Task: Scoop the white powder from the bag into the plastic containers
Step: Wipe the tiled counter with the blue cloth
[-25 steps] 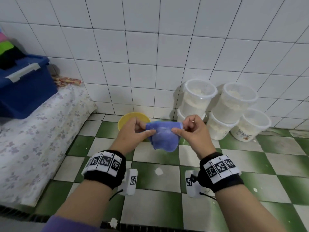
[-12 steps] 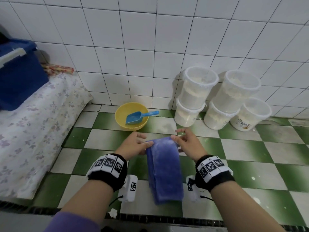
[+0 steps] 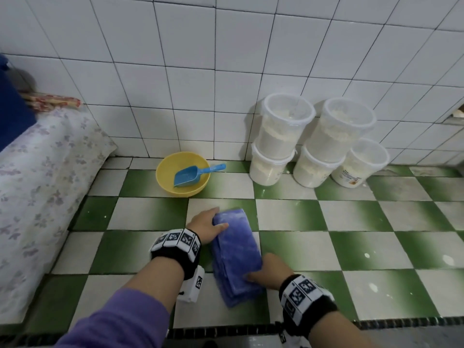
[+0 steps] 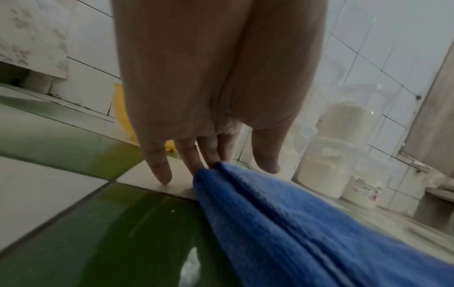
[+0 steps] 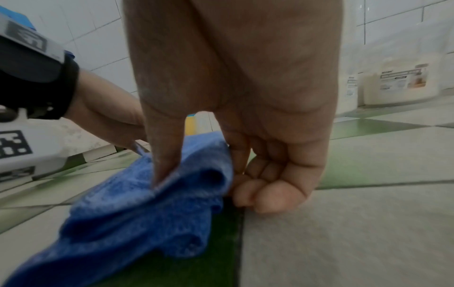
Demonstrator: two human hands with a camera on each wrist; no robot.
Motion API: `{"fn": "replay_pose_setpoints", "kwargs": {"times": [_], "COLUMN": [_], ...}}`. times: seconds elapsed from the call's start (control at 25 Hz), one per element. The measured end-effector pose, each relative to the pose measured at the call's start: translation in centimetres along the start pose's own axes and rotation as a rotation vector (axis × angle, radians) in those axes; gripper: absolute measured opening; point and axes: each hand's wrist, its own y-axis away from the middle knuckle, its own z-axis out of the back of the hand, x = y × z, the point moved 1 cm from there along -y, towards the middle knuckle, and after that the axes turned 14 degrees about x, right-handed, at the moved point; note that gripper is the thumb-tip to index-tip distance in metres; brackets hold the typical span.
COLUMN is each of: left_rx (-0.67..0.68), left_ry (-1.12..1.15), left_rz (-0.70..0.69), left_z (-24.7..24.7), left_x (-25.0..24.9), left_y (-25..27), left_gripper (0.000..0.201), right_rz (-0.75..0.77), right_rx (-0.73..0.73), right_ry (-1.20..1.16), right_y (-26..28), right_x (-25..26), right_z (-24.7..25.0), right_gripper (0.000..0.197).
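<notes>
A folded blue cloth [image 3: 234,254] [image 4: 307,223] [image 5: 137,223] lies lengthwise on the green-and-white tiled floor in front of me. My left hand [image 3: 208,224] [image 4: 221,163] is at its far left corner, fingers straight, touching the floor and the cloth's edge. My right hand [image 3: 266,271] [image 5: 209,184] pinches the near right edge, thumb on top and fingers curled beneath. Several plastic containers [image 3: 283,136] [image 4: 329,161] [image 5: 403,83] holding white powder are stacked against the wall. A blue scoop [image 3: 190,175] lies in a yellow bowl [image 3: 163,182].
A floral-covered ledge [image 3: 37,184] runs along the left, with a dark blue box [image 3: 12,114] on it. White powder specks [image 3: 447,259] dot the floor on the right. A dark strip [image 3: 226,330] borders the floor nearest me.
The cloth, held up in the air by both hands a second ago, now lies on the floor. My right hand has slid from its far end back to its near end.
</notes>
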Motion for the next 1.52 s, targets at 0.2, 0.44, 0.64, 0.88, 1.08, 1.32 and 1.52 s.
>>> {"fn": "replay_pose_setpoints", "kwargs": {"times": [0.2,0.44,0.64,0.88,1.08,1.32,1.52], "left_rx": [0.023,-0.021,-0.277,-0.556,-0.608,-0.613,-0.622], "left_ry": [0.050,0.666,0.976,1.175,1.202,1.255,1.200], "left_rz": [0.084,0.126,0.131,0.065,0.057,0.033,0.058], "left_z": [1.5,6.6,11.9,17.6,20.3,22.2,22.8], "left_x": [1.2,6.3,11.6,15.3,16.2,17.3,18.6], "left_y": [0.7,6.3,11.3,10.3,6.6,2.6,-0.1], "left_gripper": [0.037,0.011,0.008,0.035,0.039,0.026,0.026], "right_rz": [0.032,0.220,0.382,0.466,0.437,0.318,0.231], "right_rx": [-0.025,-0.006,0.110,0.055,-0.154,-0.233,-0.284], "right_ry": [-0.404,-0.795,-0.777,-0.819,-0.611,-0.368,-0.354], "right_y": [0.1,-0.1,-2.3,-8.1,-12.9,-15.7,-16.3], "right_x": [1.4,7.5,17.2,27.3,30.3,32.1,33.2], "right_z": [1.8,3.4,3.0,3.9,6.0,9.1,11.5], "right_gripper": [0.033,0.026,0.031,0.033,0.007,0.032,0.031]}}
